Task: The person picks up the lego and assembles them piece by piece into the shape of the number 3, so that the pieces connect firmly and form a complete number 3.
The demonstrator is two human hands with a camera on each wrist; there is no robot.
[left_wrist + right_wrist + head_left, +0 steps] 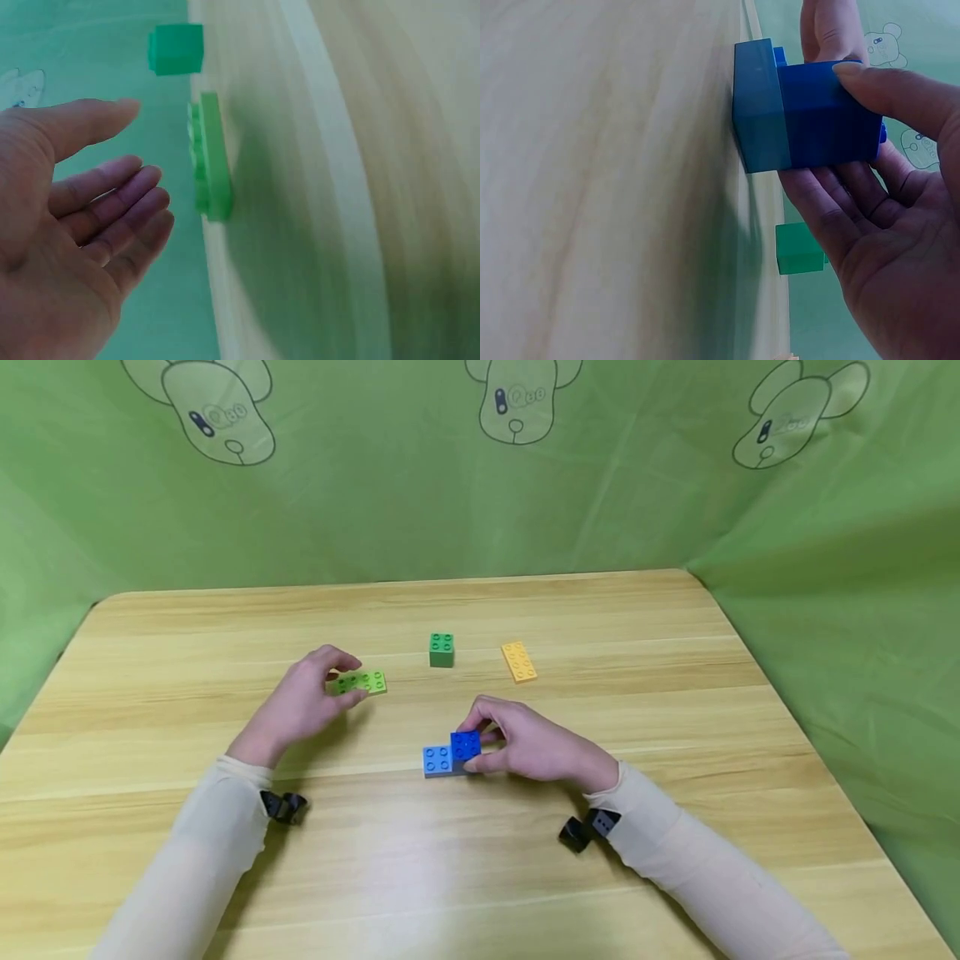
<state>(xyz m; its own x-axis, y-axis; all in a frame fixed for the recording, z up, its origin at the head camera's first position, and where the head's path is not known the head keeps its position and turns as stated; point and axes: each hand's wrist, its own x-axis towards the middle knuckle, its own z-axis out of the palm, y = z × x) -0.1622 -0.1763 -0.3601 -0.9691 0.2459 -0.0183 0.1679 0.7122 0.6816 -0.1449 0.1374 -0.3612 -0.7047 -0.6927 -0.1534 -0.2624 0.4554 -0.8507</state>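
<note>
My right hand (536, 742) pinches a dark blue block (466, 746) between thumb and fingers. The dark blue block sits on the right half of a longer light blue brick (437, 761), whose left studs show bare. The right wrist view shows the dark blue block (829, 112) against the studded side of the light blue brick (757, 105). My left hand (307, 697) hovers by a flat light green brick (372, 682), partly covering it in the head view. In the left wrist view, a gap separates its loosely bent fingers from the light green brick (214, 157).
A dark green block (442, 652) stands farther back on the wooden table (360, 860). To its right lies a flat yellow-orange brick (519, 662). Green cloth (420, 510) with printed cartoon heads hangs behind the table.
</note>
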